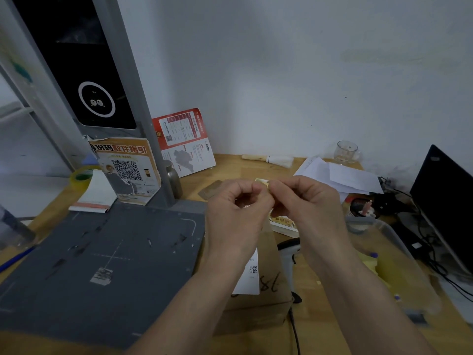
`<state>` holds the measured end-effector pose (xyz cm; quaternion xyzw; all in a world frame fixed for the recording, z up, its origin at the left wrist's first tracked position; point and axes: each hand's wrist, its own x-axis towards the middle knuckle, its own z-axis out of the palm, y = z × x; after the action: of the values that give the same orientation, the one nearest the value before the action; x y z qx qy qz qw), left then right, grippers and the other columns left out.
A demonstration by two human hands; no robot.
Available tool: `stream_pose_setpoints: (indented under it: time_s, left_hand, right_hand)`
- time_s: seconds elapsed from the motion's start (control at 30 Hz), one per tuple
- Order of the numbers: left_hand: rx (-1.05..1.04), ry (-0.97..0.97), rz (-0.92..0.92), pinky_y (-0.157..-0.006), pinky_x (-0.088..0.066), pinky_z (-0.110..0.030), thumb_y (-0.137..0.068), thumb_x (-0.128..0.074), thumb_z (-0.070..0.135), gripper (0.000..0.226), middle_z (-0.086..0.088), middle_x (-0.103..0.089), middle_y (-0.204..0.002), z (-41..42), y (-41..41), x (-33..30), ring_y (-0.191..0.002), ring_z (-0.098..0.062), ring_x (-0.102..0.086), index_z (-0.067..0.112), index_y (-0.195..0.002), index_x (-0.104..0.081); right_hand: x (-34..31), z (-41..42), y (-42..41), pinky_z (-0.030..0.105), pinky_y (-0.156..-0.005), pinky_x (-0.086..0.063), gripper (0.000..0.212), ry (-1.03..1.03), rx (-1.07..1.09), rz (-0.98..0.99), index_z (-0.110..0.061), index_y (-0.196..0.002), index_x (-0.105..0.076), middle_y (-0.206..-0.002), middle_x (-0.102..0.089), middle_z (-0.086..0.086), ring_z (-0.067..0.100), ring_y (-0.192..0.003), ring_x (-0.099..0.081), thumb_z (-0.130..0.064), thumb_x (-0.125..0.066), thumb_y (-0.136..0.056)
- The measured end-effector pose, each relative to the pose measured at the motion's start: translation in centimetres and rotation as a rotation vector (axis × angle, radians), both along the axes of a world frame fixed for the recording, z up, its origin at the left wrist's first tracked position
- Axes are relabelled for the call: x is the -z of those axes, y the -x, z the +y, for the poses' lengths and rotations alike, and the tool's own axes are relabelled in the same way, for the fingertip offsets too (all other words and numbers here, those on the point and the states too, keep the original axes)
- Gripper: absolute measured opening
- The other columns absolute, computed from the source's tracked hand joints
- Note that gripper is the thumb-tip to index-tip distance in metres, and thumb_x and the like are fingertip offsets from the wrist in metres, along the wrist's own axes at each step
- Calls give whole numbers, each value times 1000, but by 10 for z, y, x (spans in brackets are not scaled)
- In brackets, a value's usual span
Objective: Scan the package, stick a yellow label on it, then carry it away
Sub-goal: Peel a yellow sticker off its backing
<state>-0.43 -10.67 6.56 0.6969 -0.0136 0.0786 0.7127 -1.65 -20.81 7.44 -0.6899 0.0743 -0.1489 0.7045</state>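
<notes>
Peeling a yellow label free, both hands raised over the package.

Low in the frame's centre, the cardboard package lies on the worktop beside the grey scan mat. Above it, the left hand and right hand meet, each grip pinching the small label's edge. The labelling step seems in hand; next it must be pressed flat onto the box top.

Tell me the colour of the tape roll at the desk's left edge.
The translucent plastic tape roll is yellowish with a green inner core, seen in the head view.
</notes>
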Motion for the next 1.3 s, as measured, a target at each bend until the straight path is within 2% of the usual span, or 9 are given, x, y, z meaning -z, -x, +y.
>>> stream_pose_setpoints:
  time_s: [0.23,0.33,0.47,0.53,0.6,0.73,0.83,1.17,1.3]
  left_hand:
    - [-11,-22,-31,-76,-59,-34,-76,-70,7,6,-8,-71,-83,-1,0,5,-80,-22,-68,13,-73,-70]
    - [-5,-20,-29,-76,-59,-33,-77,-70,8,7,-5,-71,-82,-2,3,5,-80,-18,-69,15,-78,-70]
    - [9,2,-9,-72,-56,-23,-77,-71,18,22,5,-69,-83,-1,5,2,-82,-9,-66,31,-93,-64]
    - [4,-6,-10,-68,-55,-20,-77,-71,22,15,5,-70,-81,-1,4,-2,-78,-10,-66,31,-89,-68]
    - [4,-9,-2,-70,-58,-24,-78,-72,22,5,2,-72,-80,-2,3,-4,-78,-14,-68,25,-83,-72]
    - [1,30,29,-72,-59,-23,-80,-71,15,3,-2,-74,-79,-3,1,-4,-80,-18,-70,16,-81,-75]
    - [3,77,56,-75,-59,-24,-80,-71,12,5,-3,-75,-79,-3,1,-3,-81,-19,-71,13,-80,-76]
    - [25,152,169,-73,-57,-19,-80,-71,16,7,-1,-76,-78,-5,-2,3,-82,-12,-72,15,-75,-76]
    - [42,286,237,-85,-56,-30,-80,-70,12,15,-4,-75,-75,-4,-4,5,-90,-22,-72,16,-66,-75]
  right_hand:
    - [3,-5,-4,49,-84,-47,8,-413,-171,169,-2,-73,-65,-79,-63,18,35,-84,-58,-3,-63,-81]
    - [3,-7,-5,44,-84,-44,10,-511,-211,196,-3,-72,-63,-75,-62,14,34,-89,-54,-3,-61,-82]
    - [6,-7,-5,44,-81,-51,15,-476,-182,149,5,-81,-63,-84,-68,27,38,-82,-61,-7,-66,-74]
    - [8,-5,-4,53,-92,-48,22,-420,-127,117,15,-91,-61,-106,-59,42,52,-95,-58,-3,-64,-80]
    - [8,-2,-4,49,-87,-51,18,-390,-100,81,16,-89,-61,-107,-56,45,48,-91,-60,0,-60,-83]
    - [8,0,-4,35,-73,-54,10,-361,-83,50,4,-74,-64,-81,-66,29,33,-77,-64,1,-61,-82]
    - [9,-1,-4,34,-73,-55,11,-365,-71,44,0,-69,-65,-74,-67,20,29,-72,-65,1,-64,-80]
    - [13,0,-7,40,-82,-52,14,-372,-39,48,-3,-67,-64,-74,-63,17,28,-77,-61,-1,-64,-81]
    - [14,0,-8,38,-78,-51,13,-365,-45,54,-3,-68,-64,-78,-61,20,29,-78,-59,-3,-65,-80]
